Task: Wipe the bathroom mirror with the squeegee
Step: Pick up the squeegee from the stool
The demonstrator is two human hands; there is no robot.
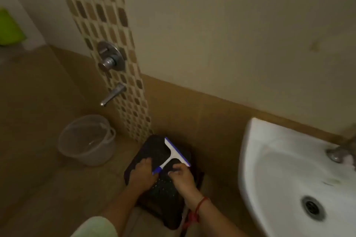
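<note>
A white squeegee (172, 153) with a blue blade and a blue handle tip lies on a black perforated stool (154, 148) by the wall. My left hand (142, 171) rests on the stool with the blue handle tip against its thumb side; the blur hides whether it grips the handle. My right hand (182, 176) hovers just right of the handle, fingers bent toward it, with nothing in them. No mirror is in view.
A white washbasin (256, 159) with a tap (336, 153) juts out on the right. A translucent bucket (86, 138) stands on the floor to the left, below a wall spout (112, 94) and a mixer knob (110, 57). Something green (9, 27) sits at the far left.
</note>
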